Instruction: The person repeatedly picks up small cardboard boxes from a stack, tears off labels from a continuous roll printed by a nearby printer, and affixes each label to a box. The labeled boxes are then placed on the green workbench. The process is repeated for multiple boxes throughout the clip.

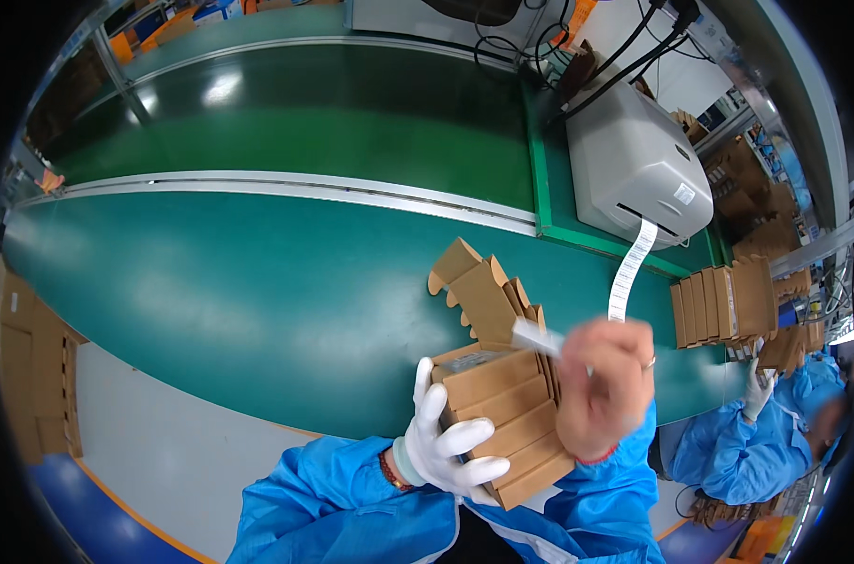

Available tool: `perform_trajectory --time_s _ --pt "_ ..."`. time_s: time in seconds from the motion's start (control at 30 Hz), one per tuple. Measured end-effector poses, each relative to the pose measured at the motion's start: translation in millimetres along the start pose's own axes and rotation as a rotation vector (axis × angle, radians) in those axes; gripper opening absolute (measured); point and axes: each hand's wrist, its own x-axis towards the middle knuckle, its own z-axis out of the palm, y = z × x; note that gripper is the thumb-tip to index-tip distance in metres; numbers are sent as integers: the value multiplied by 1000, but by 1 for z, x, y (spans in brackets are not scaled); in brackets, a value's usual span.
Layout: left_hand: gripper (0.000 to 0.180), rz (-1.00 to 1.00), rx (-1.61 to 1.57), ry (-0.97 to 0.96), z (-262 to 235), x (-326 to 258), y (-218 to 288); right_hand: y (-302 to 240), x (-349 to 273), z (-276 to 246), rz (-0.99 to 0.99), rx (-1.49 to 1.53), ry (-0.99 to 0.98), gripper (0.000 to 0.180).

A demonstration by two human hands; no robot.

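My left hand (447, 446), in a white glove, grips a row of small brown cardboard boxes (507, 404) from its left side, close to my body. The open lid (481, 296) of at least one box stands up at the far end. Over the right side of the boxes is my bare right hand (603, 381), smeared by motion. A small white label (537, 338) sticks out from its pinched fingers toward the boxes. Just beyond that hand, a strip of printed white labels (632, 268) hangs from a grey label printer (638, 150).
The green table (220, 282) curves around me, with a metal rail (305, 191) along a darker green belt. More cardboard boxes (713, 305) stand at the right. Beyond them works a person in a blue coat (746, 442). Black cables (624, 61) run to the printer.
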Motion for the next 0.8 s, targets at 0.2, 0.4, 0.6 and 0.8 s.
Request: perform_trajectory --time_s 0.2,0.4,0.6,0.8 --pt "47 33 -43 41 12 -16 -4 -10 0 -8 341 232 -320 11" --pt "44 33 -6 35 11 -12 -4 -9 1 -2 451 243 -337 8" --pt "43 -25 -15 -52 -5 4 5 -9 1 0 449 198 -340 8" --pt "43 9 -10 22 6 -7 0 -11 1 6 400 129 -310 7"
